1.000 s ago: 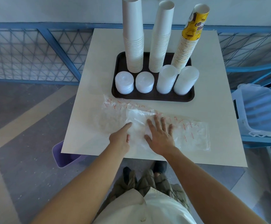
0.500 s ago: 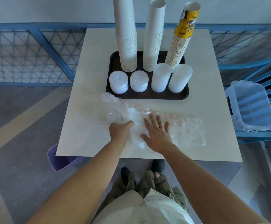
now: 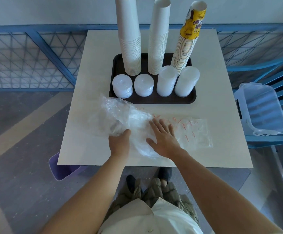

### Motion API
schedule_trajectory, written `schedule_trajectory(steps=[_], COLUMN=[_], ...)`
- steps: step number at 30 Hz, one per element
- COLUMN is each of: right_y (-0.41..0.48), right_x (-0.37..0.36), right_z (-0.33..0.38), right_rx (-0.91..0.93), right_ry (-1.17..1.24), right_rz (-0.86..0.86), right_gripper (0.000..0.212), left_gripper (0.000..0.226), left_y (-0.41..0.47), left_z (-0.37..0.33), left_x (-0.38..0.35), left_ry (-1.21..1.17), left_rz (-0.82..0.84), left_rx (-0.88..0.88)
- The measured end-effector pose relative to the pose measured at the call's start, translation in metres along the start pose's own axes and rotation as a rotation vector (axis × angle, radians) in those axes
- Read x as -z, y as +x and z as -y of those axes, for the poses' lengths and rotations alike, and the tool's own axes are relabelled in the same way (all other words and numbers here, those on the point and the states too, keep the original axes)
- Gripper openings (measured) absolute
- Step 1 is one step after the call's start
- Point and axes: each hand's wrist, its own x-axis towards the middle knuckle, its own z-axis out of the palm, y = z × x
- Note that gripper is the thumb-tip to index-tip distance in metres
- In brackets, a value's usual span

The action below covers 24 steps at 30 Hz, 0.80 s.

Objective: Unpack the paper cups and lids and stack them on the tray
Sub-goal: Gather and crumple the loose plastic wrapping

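Left hand (image 3: 119,142) gripping bunched empty bags (image 3: 120,114), right hand (image 3: 164,137) flat and spread on them; beyond both, cups (image 3: 132,53) and lids (image 3: 167,81) stacked on tray (image 3: 154,100); unpacking judged done, only clearing left.

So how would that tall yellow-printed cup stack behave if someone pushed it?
Likely tippy: the yellow-printed cup stack stands tall and narrow on the tray and looks tilted. Probably light, being nested paper cups, so a small shove might topple it rather than slide it.
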Motion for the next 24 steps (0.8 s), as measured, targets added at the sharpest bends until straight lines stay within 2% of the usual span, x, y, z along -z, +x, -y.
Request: schedule_trajectory(steps=[4,8,11,14,16,21,24], right_y=[-0.004,-0.016,-0.026,-0.037,-0.046,-0.046,-0.035], right_x=[0.007,0.006,0.009,0.011,0.006,-0.015,-0.012], right_z=[-0.001,-0.006,-0.005,-0.016,-0.030,-0.028,-0.015], right_rx=[0.088,0.178,0.094,-0.086,-0.150,-0.068,-0.040], right_ry=[0.205,0.209,0.253,0.229,0.173,0.011,-0.059], right_rz=[-0.186,-0.432,-0.618,-0.815,-0.778,-0.275,-0.190], right_gripper=[0.077,0.063,0.053,0.048,0.051,0.063,0.065], left_gripper=[0.045,0.068,0.077,0.077,0.074,0.079,0.090], left_y=[-0.004,-0.018,-0.026,-0.026,-0.028,-0.035,-0.034], left_z=[-0.002,-0.002,0.000,0.004,0.004,0.006,0.012], left_x=[0.005,0.006,0.002,-0.004,-0.009,-0.018,-0.018], left_ry=[0.102,0.234,0.511,0.729,0.708,0.487,0.534], left_rz=[-0.081,-0.069,-0.037,-0.063,-0.062,-0.003,0.009], left_rx=[-0.197,-0.375,-0.607,-0.817,-0.815,-0.452,-0.502])
